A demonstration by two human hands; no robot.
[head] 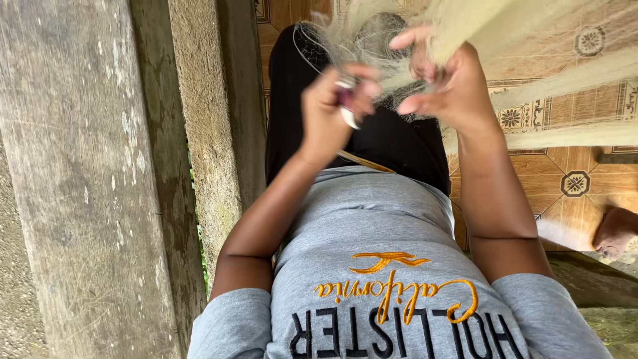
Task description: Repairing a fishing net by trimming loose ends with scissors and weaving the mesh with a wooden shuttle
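My left hand [329, 110] is closed around a small metal tool with a purple part [346, 100], raised in front of my chest. My right hand [445, 83] pinches a bunch of pale, fine fishing net [372, 40] between its fingers, right beside the left hand. The net spreads from my hands up and to the right in long cream strands [565, 80] over the floor. Part of the mesh drapes over my lap, which is covered in black cloth [392, 139]. I wear a grey shirt [379, 219] with printed lettering.
Weathered wooden posts [86, 179] stand close on the left. Brown patterned floor tiles [575, 183] lie to the right. Another person's bare foot [615, 233] rests on the tiles at the right edge, near a wooden ledge [591, 279].
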